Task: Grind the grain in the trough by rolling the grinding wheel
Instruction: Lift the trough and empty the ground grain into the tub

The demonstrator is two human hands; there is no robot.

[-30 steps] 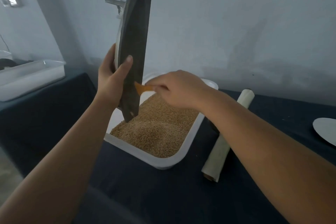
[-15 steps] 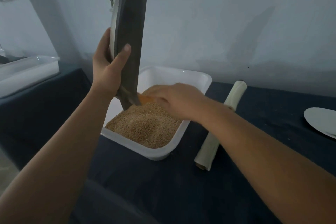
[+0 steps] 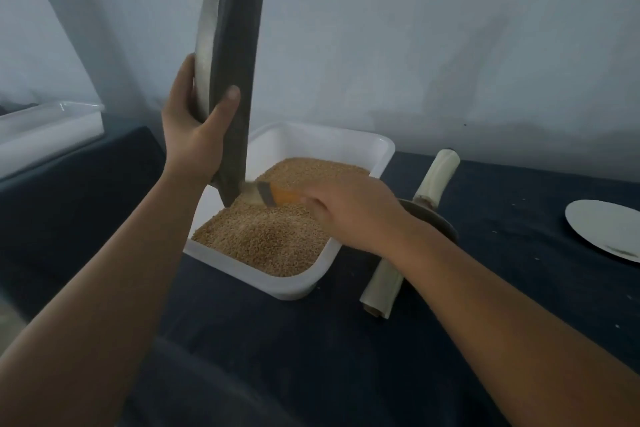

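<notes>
Dark metal trough [image 3: 239,80] stands nearly upright, tip at the grain [image 3: 263,239] in the white tray [image 3: 311,142], left grip [image 3: 194,139] wrapped round it. Right grip [image 3: 349,215], closed round an orange brush [image 3: 277,196], has swept down to the tip. Likely emptying; the grinding wheel [image 3: 441,222] lies idle on the tabletop [image 3: 502,270].

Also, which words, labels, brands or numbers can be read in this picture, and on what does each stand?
None can be read. The long dark grey metal trough, the white plastic tub of grain, the orange-handled brush and the pale round plate show no print, label or number.
</notes>
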